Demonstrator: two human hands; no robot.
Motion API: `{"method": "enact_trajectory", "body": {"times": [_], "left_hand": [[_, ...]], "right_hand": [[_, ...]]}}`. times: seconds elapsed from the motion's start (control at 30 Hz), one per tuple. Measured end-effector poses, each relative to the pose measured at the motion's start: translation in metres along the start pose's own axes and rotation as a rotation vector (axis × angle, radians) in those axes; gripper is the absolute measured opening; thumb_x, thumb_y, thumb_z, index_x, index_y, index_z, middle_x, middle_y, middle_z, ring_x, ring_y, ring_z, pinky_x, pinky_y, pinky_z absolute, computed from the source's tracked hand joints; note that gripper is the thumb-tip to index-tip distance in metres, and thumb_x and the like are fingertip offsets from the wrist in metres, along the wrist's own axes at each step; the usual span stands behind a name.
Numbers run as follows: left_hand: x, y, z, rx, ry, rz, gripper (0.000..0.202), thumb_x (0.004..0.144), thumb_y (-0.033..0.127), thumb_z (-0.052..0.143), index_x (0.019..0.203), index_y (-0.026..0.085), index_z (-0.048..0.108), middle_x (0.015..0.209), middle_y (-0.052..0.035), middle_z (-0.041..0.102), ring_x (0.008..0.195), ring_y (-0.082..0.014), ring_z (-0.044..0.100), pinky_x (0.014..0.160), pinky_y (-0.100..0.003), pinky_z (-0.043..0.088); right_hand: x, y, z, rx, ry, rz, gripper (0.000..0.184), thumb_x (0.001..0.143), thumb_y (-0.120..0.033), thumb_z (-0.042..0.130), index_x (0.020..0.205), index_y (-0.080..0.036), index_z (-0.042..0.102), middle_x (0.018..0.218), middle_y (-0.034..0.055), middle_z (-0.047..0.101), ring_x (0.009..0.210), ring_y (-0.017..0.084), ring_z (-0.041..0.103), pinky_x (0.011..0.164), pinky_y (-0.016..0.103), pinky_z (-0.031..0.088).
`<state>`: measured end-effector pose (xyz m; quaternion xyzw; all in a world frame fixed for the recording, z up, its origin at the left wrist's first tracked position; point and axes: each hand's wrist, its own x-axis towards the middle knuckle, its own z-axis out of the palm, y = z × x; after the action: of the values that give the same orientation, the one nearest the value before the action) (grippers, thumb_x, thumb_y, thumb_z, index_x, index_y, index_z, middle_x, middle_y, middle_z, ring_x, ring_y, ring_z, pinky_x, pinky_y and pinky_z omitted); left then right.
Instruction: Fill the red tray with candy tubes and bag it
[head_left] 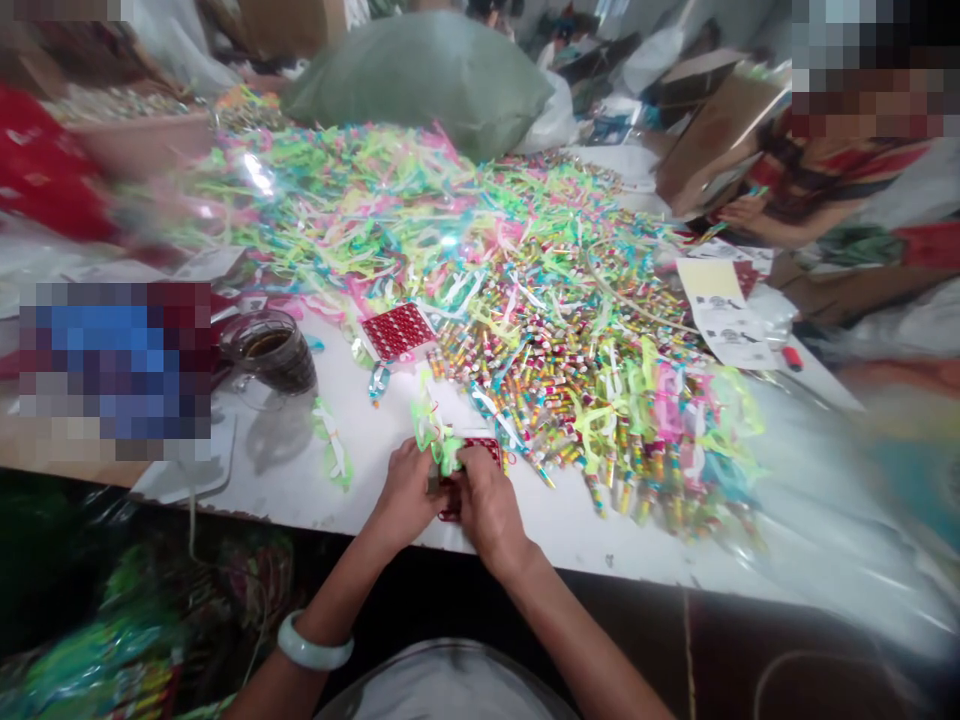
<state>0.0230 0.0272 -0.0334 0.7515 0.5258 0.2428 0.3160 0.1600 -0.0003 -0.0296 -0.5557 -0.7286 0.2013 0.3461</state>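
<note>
White and cluttered, the counter [315, 480] carries a wide heap of neon green, pink and yellow plastic strips [420, 220] that runs into a pile of small multicoloured tubes [570, 360] on the right. Near its front edge the person's left hand [409, 490] and right hand [487, 500] meet over a small red dotted card [487, 447], with a neon green plastic piece [439, 440] rising between them. Fingers of both hands are curled tight around card and green piece; which hand pinches which is hidden by the knuckles. A pale jade-coloured bangle [313, 645] sits on the left wrist.

Judging by the grip, the step in hand looks like fitting the green piece onto the card. Next would call for pressing it home squarely while the card stays flat.

A second red dotted card [397, 330] lies further back, beside a dark glass jar [270, 355]. At the far right another person's hand [739, 210] rests near a brown cardboard box [712, 140], and a grey-green sack [427, 75] lies behind the heap.
</note>
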Motion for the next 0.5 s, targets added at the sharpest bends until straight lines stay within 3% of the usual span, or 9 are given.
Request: {"method": "enact_trajectory", "body": {"times": [0.1, 0.2, 0.3, 0.37, 0.43, 0.5], "left_hand": [[0.002, -0.001, 0.000, 0.014, -0.030, 0.001, 0.035, 0.062, 0.008, 0.059, 0.095, 0.019, 0.062, 0.100, -0.0067, 0.066, 0.103, -0.0296, 0.056, 0.091, -0.046, 0.042], [0.002, -0.003, 0.000, 0.044, 0.007, 0.010, 0.039, 0.065, 0.011, 0.060, 0.104, 0.016, 0.058, 0.106, -0.0101, 0.064, 0.105, -0.0304, 0.055, 0.090, -0.048, 0.042], [0.000, -0.005, 0.001, 0.057, 0.045, 0.024, 0.038, 0.071, 0.023, 0.065, 0.106, 0.016, 0.055, 0.107, -0.0112, 0.062, 0.108, -0.0312, 0.052, 0.092, -0.049, 0.041], [0.000, -0.005, 0.002, 0.059, 0.047, 0.035, 0.036, 0.073, 0.030, 0.066, 0.104, 0.016, 0.055, 0.106, -0.0112, 0.062, 0.109, -0.0313, 0.051, 0.093, -0.049, 0.041], [-0.001, -0.005, 0.001, 0.059, 0.046, 0.030, 0.038, 0.073, 0.031, 0.067, 0.105, 0.015, 0.055, 0.106, -0.0120, 0.061, 0.109, -0.0316, 0.051, 0.094, -0.049, 0.040], [-0.001, -0.004, -0.001, 0.049, 0.034, 0.022, 0.041, 0.074, 0.032, 0.066, 0.109, 0.015, 0.053, 0.107, -0.0128, 0.060, 0.109, -0.0319, 0.051, 0.094, -0.049, 0.040]], "right_hand": [[0.002, -0.008, 0.009, -0.130, 0.024, 0.003, 0.021, 0.088, -0.013, 0.039, 0.100, -0.017, 0.056, 0.088, 0.0072, 0.060, 0.082, 0.018, 0.057, 0.071, 0.029, 0.047], [0.006, -0.010, 0.004, -0.046, 0.037, 0.099, 0.017, 0.088, -0.017, 0.044, 0.102, -0.018, 0.054, 0.086, 0.0050, 0.062, 0.079, 0.017, 0.060, 0.070, 0.027, 0.049], [0.005, -0.001, -0.024, -0.041, 0.075, 0.196, 0.017, 0.088, -0.021, 0.047, 0.104, -0.020, 0.052, 0.091, 0.0039, 0.062, 0.080, 0.015, 0.061, 0.069, 0.026, 0.049], [0.002, 0.012, -0.047, -0.274, 0.110, 0.264, 0.018, 0.088, -0.026, 0.049, 0.103, -0.018, 0.055, 0.099, 0.0080, 0.059, 0.083, 0.019, 0.060, 0.069, 0.029, 0.048], [0.000, 0.026, -0.066, -0.517, 0.066, 0.319, 0.017, 0.086, -0.027, 0.051, 0.098, -0.017, 0.058, 0.101, 0.0112, 0.057, 0.084, 0.023, 0.059, 0.066, 0.032, 0.046], [0.000, 0.035, -0.077, -0.579, 0.006, 0.346, 0.014, 0.086, -0.025, 0.051, 0.093, -0.017, 0.060, 0.098, 0.0110, 0.057, 0.082, 0.023, 0.059, 0.065, 0.033, 0.045]]}}
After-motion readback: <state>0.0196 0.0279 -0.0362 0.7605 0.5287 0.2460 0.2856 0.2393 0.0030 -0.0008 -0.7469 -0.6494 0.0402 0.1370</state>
